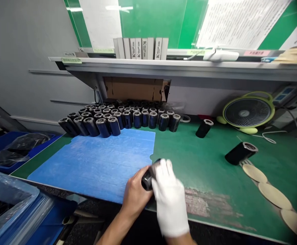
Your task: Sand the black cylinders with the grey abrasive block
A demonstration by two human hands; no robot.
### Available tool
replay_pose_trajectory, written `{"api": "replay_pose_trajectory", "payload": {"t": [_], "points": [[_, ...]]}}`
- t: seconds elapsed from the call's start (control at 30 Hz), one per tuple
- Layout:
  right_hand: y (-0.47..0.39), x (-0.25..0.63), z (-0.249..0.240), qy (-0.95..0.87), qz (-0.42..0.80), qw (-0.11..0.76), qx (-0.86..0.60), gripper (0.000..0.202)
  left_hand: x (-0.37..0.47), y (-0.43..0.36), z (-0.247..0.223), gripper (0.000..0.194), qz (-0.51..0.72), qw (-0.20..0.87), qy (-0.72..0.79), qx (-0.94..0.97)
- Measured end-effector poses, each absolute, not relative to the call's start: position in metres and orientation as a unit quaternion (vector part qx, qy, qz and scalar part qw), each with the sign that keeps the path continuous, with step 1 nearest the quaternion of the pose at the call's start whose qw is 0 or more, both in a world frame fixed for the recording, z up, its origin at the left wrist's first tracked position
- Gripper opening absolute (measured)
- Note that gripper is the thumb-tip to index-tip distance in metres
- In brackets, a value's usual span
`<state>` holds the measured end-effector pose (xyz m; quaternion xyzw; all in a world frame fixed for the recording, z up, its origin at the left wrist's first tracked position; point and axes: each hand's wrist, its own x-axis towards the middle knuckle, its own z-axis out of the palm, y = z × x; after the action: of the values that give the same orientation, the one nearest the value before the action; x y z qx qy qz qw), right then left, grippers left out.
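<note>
My left hand, bare, is wrapped round a black cylinder above the right edge of the blue sheet. My right hand wears a white glove and lies over the same cylinder's upper side, its fingers bent together; whether something thin is under them is too small to tell. Several dark cylinders stand upright in rows behind the blue sheet. One more black cylinder stands apart on the green mat, and another is nearer, on the right.
A green fan stands at the back right. Round tan discs lie along the right side. Above runs a shelf with white boxes. Blue bins with plastic liners are at the left.
</note>
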<state>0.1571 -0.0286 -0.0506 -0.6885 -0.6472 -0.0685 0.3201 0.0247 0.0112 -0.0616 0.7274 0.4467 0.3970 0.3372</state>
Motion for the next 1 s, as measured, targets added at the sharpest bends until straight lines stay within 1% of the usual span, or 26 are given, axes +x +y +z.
{"api": "replay_pose_trajectory", "payload": {"t": [0.07, 0.13, 0.2, 0.27, 0.37, 0.4, 0.47, 0.53, 0.6, 0.7, 0.83, 1.0], "points": [[-0.004, 0.175, -0.043, -0.606, 0.029, 0.357, -0.711, 0.048, 0.025, 0.011, -0.061, 0.053, 0.397, 0.331, 0.445, 0.731], [0.024, 0.201, -0.036, -0.561, 0.08, 0.388, -0.727, 0.05, 0.025, 0.01, -0.06, 0.053, 0.395, 0.332, 0.45, 0.729], [0.037, 0.222, -0.033, -0.528, 0.088, 0.407, -0.74, 0.057, 0.025, 0.01, -0.058, 0.051, 0.388, 0.341, 0.46, 0.723], [0.027, 0.229, -0.037, -0.504, 0.083, 0.426, -0.747, 0.063, 0.024, 0.009, -0.056, 0.048, 0.384, 0.344, 0.468, 0.718], [-0.015, 0.208, -0.048, -0.525, 0.067, 0.435, -0.728, 0.058, 0.023, 0.009, -0.053, 0.047, 0.384, 0.346, 0.468, 0.717], [-0.029, 0.196, -0.051, -0.553, 0.056, 0.423, -0.716, 0.054, 0.023, 0.01, -0.053, 0.047, 0.386, 0.348, 0.465, 0.717], [-0.047, 0.176, -0.052, -0.613, 0.011, 0.371, -0.698, 0.049, 0.023, 0.01, -0.054, 0.047, 0.391, 0.352, 0.455, 0.719], [-0.046, 0.165, -0.047, -0.653, -0.048, 0.302, -0.693, 0.048, 0.025, 0.01, -0.054, 0.048, 0.392, 0.351, 0.444, 0.725], [-0.034, 0.166, -0.04, -0.66, -0.085, 0.26, -0.7, 0.047, 0.026, 0.01, -0.055, 0.05, 0.392, 0.342, 0.442, 0.731], [-0.025, 0.17, -0.038, -0.654, -0.102, 0.241, -0.71, 0.046, 0.027, 0.01, -0.053, 0.052, 0.389, 0.343, 0.452, 0.726], [-0.037, 0.165, -0.048, -0.673, -0.16, 0.239, -0.682, 0.046, 0.026, 0.009, -0.051, 0.05, 0.386, 0.371, 0.445, 0.718], [-0.026, 0.163, -0.042, -0.65, -0.134, 0.24, -0.709, 0.044, 0.025, 0.01, -0.049, 0.052, 0.387, 0.368, 0.441, 0.721]]}}
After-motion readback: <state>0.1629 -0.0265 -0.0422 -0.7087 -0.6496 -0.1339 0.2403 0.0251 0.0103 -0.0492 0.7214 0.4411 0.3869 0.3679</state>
